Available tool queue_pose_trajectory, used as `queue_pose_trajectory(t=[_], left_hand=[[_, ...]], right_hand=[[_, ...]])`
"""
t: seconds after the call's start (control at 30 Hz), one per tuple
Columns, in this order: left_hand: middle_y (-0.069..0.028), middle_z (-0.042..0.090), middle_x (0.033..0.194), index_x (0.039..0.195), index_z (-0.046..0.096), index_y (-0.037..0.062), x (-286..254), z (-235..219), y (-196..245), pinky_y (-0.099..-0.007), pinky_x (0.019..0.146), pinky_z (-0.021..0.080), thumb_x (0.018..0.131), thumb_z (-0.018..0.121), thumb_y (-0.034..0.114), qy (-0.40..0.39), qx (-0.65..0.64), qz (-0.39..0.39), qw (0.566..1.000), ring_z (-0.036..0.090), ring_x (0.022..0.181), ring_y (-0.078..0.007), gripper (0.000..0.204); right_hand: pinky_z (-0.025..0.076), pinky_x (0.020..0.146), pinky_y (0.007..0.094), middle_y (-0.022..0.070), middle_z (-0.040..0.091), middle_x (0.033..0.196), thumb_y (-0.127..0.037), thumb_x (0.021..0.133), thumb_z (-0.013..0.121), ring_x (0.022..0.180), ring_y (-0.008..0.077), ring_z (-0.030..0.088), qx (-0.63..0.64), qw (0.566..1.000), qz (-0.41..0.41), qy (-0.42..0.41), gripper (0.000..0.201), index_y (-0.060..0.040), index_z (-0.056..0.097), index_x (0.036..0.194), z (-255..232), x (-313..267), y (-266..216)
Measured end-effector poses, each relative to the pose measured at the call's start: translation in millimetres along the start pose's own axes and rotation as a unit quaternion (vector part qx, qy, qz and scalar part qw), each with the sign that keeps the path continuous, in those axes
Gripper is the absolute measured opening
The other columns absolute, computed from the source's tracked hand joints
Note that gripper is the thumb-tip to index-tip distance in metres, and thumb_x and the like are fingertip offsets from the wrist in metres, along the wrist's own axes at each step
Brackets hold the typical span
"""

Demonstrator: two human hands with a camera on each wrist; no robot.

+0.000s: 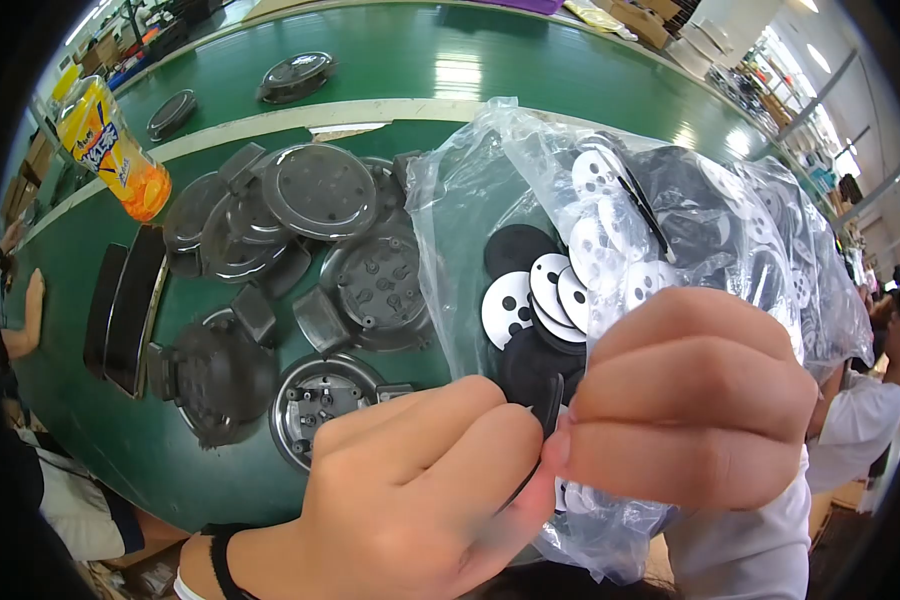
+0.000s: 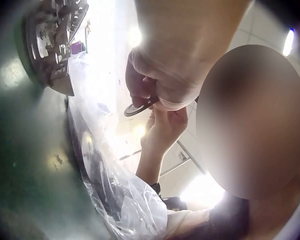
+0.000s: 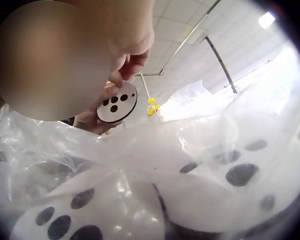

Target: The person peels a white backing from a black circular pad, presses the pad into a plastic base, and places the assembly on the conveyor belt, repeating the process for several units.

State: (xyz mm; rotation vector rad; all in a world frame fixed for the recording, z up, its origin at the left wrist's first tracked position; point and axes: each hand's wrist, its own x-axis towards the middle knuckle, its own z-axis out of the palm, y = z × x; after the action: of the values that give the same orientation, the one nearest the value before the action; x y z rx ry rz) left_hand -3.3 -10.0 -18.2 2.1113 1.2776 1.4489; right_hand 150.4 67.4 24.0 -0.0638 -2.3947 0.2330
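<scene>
My left hand [image 1: 420,485] grips a thin round pad [image 3: 121,106], seen almost edge-on in the head view. The right wrist view shows its white face with several dark holes and a dark rim. Curled fingers of my right hand [image 1: 695,400] pinch at the pad's edge, right against the left fingertips. Both hands are raised in front of an open clear plastic bag [image 1: 450,220]. In and at the mouth of the bag lie many like pads [image 1: 507,310], some white side up, some black.
Dark translucent round housings [image 1: 320,190] with stub handles crowd the green table [image 1: 210,490] on the left. Beside them are two long dark curved parts [image 1: 135,310] and an orange drink bottle [image 1: 115,150]. Further housings [image 1: 298,77] lie beyond the pale strip. Other people are at both sides.
</scene>
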Motion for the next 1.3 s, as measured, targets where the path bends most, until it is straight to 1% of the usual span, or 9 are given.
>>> queue_pose_trajectory(t=[0.2, 0.4, 0.47, 0.6, 0.67, 0.8, 0.9, 0.97, 1.3], left_hand=[[-0.0061, 0.043, 0.053, 0.064, 0.051, 0.0000, 0.9, -0.2, 1.8, -0.0263, 0.038, 0.033, 0.058, 0.063, 0.000, -0.032, 0.047, -0.027, 0.998, 0.040, 0.040, -0.0177, 0.014], [-0.0067, 0.041, 0.053, 0.063, 0.051, 0.0000, -2.7, 3.8, 0.0, -0.0267, 0.037, 0.031, 0.062, 0.067, 0.006, -0.001, 0.037, 0.003, 0.999, 0.040, 0.039, -0.0202, 0.017], [-0.0040, 0.043, 0.062, 0.073, 0.052, 0.0032, -3.7, 2.7, 2.7, -0.0272, 0.041, 0.039, 0.051, 0.067, 0.000, 0.006, 0.034, -0.003, 0.999, 0.049, 0.047, -0.0183, 0.027], [-0.0041, 0.043, 0.062, 0.073, 0.052, 0.0033, -4.3, 3.6, 1.2, -0.0268, 0.041, 0.039, 0.051, 0.067, -0.001, 0.013, 0.030, -0.004, 0.999, 0.049, 0.047, -0.0182, 0.027], [-0.0102, 0.047, 0.063, 0.077, 0.054, 0.0024, -6.5, 4.9, -5.6, -0.0291, 0.045, 0.038, 0.071, 0.065, 0.005, 0.036, 0.050, 0.102, 0.993, 0.049, 0.051, -0.0251, 0.013], [-0.0100, 0.044, 0.062, 0.073, 0.054, 0.0040, -5.0, 8.3, 2.3, -0.0323, 0.044, 0.038, 0.062, 0.067, 0.000, 0.110, -0.030, 0.024, 0.993, 0.048, 0.051, -0.0295, 0.019], [-0.0098, 0.045, 0.061, 0.074, 0.054, 0.0041, -8.3, 5.0, -3.7, -0.0315, 0.045, 0.038, 0.064, 0.068, 0.002, 0.030, -0.007, 0.024, 0.999, 0.048, 0.050, -0.0282, 0.017], [-0.0066, 0.040, 0.052, 0.064, 0.052, 0.0000, 0.2, -1.6, 4.3, -0.0272, 0.037, 0.031, 0.063, 0.068, 0.008, -0.035, 0.051, 0.006, 0.998, 0.041, 0.040, -0.0202, 0.018], [-0.0057, 0.037, 0.053, 0.063, 0.049, 0.0014, 1.3, -5.1, 6.8, -0.0278, 0.036, 0.029, 0.063, 0.066, 0.005, -0.057, 0.053, -0.032, 0.996, 0.037, 0.039, -0.0195, 0.018]], right_hand=[[0.043, 0.041, 0.0268, 0.0100, 0.058, 0.073, -0.012, 0.058, 0.066, 0.053, 0.0208, 0.055, 0.008, 0.996, 0.086, -0.020, 0.019, -0.0033, 0.059, 0.073, 7.0, -0.2, -5.2], [0.040, 0.039, 0.0274, 0.0070, 0.056, 0.073, -0.011, 0.058, 0.066, 0.052, 0.0205, 0.053, -0.068, 0.996, 0.031, -0.040, 0.023, -0.0053, 0.055, 0.078, 5.5, -4.8, -9.7], [0.038, 0.039, 0.0265, 0.0051, 0.055, 0.073, -0.008, 0.058, 0.067, 0.052, 0.0193, 0.052, -0.093, 0.995, 0.024, -0.008, 0.024, -0.0066, 0.054, 0.078, 10.0, -5.7, -11.1], [0.037, 0.039, 0.0257, 0.0045, 0.055, 0.074, -0.005, 0.058, 0.067, 0.054, 0.0181, 0.052, -0.109, 0.991, -0.058, 0.060, 0.024, -0.0073, 0.054, 0.079, 18.1, -16.9, -2.1], [0.037, 0.039, 0.0254, 0.0040, 0.054, 0.075, -0.004, 0.058, 0.066, 0.055, 0.0173, 0.053, -0.112, 0.992, -0.037, 0.054, 0.025, -0.0077, 0.054, 0.079, 18.2, -16.6, -5.3], [0.037, 0.039, 0.0254, 0.0042, 0.054, 0.075, -0.005, 0.058, 0.067, 0.055, 0.0173, 0.052, -0.126, 0.992, -0.016, -0.007, 0.025, -0.0076, 0.053, 0.078, 10.4, -9.4, -11.9], [0.037, 0.039, 0.0256, 0.0044, 0.054, 0.074, -0.006, 0.059, 0.067, 0.054, 0.0171, 0.052, -0.126, 0.992, 0.015, -0.019, 0.024, -0.0076, 0.053, 0.078, 9.5, -8.2, -17.4], [0.038, 0.039, 0.0255, 0.0047, 0.054, 0.073, -0.008, 0.062, 0.066, 0.052, 0.0175, 0.052, -0.096, 0.992, 0.069, -0.031, 0.020, -0.0077, 0.054, 0.078, 8.7, -5.9, -20.5], [0.039, 0.038, 0.0250, 0.0052, 0.055, 0.071, -0.011, 0.065, 0.065, 0.049, 0.0182, 0.052, -0.020, 0.997, 0.062, -0.035, 0.014, -0.0080, 0.058, 0.077, 7.9, -3.8, -12.0]])
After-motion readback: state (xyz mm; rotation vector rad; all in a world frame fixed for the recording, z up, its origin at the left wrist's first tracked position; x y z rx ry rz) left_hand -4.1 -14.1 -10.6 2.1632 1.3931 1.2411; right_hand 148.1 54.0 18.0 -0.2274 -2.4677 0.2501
